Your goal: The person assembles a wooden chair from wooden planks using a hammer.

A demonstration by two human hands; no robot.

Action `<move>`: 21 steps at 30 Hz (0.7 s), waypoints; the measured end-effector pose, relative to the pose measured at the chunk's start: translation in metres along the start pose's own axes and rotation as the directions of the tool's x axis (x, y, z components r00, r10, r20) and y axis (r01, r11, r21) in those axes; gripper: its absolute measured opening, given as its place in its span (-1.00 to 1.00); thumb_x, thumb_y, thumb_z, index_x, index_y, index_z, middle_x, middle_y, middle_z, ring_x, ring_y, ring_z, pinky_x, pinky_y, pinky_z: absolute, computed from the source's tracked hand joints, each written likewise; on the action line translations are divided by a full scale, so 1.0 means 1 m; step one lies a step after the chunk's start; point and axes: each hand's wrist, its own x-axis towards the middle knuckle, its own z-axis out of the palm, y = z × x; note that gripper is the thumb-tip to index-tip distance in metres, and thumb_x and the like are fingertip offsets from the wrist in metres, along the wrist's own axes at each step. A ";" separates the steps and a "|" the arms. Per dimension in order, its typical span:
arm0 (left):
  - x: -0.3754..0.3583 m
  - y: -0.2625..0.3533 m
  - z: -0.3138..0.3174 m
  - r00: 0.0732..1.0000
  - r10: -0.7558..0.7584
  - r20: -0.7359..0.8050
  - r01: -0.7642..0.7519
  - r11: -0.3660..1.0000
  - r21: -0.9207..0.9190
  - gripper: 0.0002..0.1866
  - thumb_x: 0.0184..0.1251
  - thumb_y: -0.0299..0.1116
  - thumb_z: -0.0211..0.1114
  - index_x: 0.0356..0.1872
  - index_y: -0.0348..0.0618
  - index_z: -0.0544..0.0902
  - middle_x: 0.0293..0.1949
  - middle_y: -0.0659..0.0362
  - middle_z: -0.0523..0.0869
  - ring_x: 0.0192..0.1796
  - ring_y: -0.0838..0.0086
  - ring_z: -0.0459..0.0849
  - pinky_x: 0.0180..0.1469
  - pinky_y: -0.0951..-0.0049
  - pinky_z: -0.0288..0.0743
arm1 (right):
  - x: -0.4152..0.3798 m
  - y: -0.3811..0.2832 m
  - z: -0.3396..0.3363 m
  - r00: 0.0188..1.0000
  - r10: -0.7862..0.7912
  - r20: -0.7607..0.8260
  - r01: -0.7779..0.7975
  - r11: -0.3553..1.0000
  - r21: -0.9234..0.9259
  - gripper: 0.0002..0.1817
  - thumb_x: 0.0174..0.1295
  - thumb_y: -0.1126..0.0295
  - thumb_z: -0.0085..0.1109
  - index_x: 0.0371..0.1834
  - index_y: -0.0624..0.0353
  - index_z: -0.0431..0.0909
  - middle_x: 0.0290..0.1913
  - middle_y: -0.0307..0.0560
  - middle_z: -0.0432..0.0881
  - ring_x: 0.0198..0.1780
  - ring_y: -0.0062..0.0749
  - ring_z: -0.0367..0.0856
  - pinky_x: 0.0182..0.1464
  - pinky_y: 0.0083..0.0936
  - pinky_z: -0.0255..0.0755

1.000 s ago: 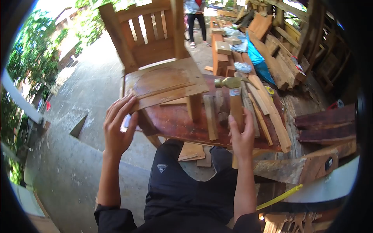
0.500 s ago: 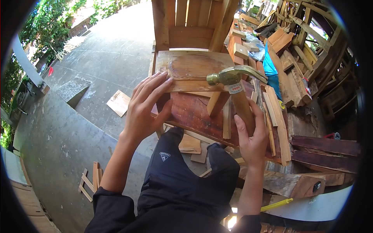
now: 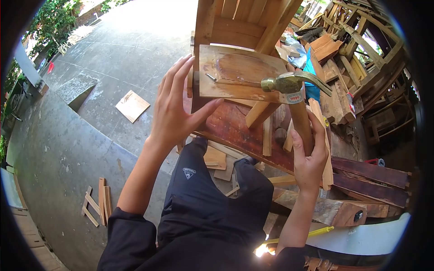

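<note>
In my right hand (image 3: 311,160) is a claw hammer (image 3: 300,119), gripped by its wooden handle with the metal head up. The head lies over the right side of a stained wooden board (image 3: 248,72) in my view. At the board's left side a nail (image 3: 211,77) sticks up at a slant. My left hand (image 3: 172,108) is beside that left edge, fingers spread and thumb apart, holding nothing. Behind the board rises a slatted wooden frame (image 3: 237,31). Below it is a reddish-brown wooden surface (image 3: 226,122) with a wooden block (image 3: 261,114) on it.
Stacked timber (image 3: 343,81) fills the right side, with a blue plastic sheet (image 3: 312,77) among it. Dark red planks (image 3: 370,176) lie lower right. On the concrete floor (image 3: 81,149) are a square wood piece (image 3: 132,106) and several thin strips (image 3: 103,201).
My left hand has come off the board and its fingers have spread, leaving the nail in view. The hammer stays in my right hand. The camera view has shifted.
</note>
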 end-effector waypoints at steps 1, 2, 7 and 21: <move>0.002 -0.002 0.002 1.000 -0.006 0.012 0.006 1.000 -0.011 -0.01 0.17 -0.04 0.68 0.59 -0.11 0.38 0.52 -0.12 0.48 0.55 -0.03 0.48 0.55 -0.03 0.40 | -0.001 -0.001 -0.001 1.000 0.009 0.006 -0.009 1.000 -0.008 -0.49 0.47 0.29 0.37 0.44 0.09 0.55 0.25 0.09 0.74 0.23 -0.10 0.77 0.24 -0.24 0.61; 0.003 -0.003 0.004 1.000 -0.010 0.025 0.010 1.000 -0.022 0.01 0.15 -0.02 0.70 0.59 -0.10 0.39 0.52 -0.11 0.48 0.54 -0.03 0.48 0.55 -0.03 0.40 | -0.001 -0.002 -0.002 1.000 0.006 0.001 -0.006 1.000 -0.011 -0.49 0.47 0.29 0.38 0.44 0.10 0.56 0.24 0.09 0.75 0.22 -0.12 0.77 0.23 -0.25 0.61; 0.013 -0.009 0.007 0.993 0.092 0.079 -0.095 0.995 0.043 0.04 0.08 0.16 0.69 0.54 -0.13 0.45 0.46 -0.08 0.57 0.52 0.01 0.52 0.61 -0.07 0.32 | -0.003 -0.001 -0.010 0.998 0.046 -0.045 -0.048 0.998 -0.028 -0.50 0.46 0.29 0.39 0.41 0.13 0.58 0.17 0.09 0.78 0.17 -0.18 0.78 0.18 -0.29 0.62; 0.024 -0.019 0.008 0.990 0.142 0.012 -0.143 0.990 0.013 -0.08 -0.15 0.12 0.80 0.28 -0.07 0.67 0.08 0.09 0.83 0.16 0.13 0.79 0.32 0.11 0.60 | -0.071 0.102 -0.005 0.747 0.665 -0.014 -0.648 0.732 0.209 -0.48 0.52 0.09 0.33 0.32 0.26 0.54 -0.36 -0.28 0.56 -0.56 -0.71 0.41 -0.59 -0.62 0.27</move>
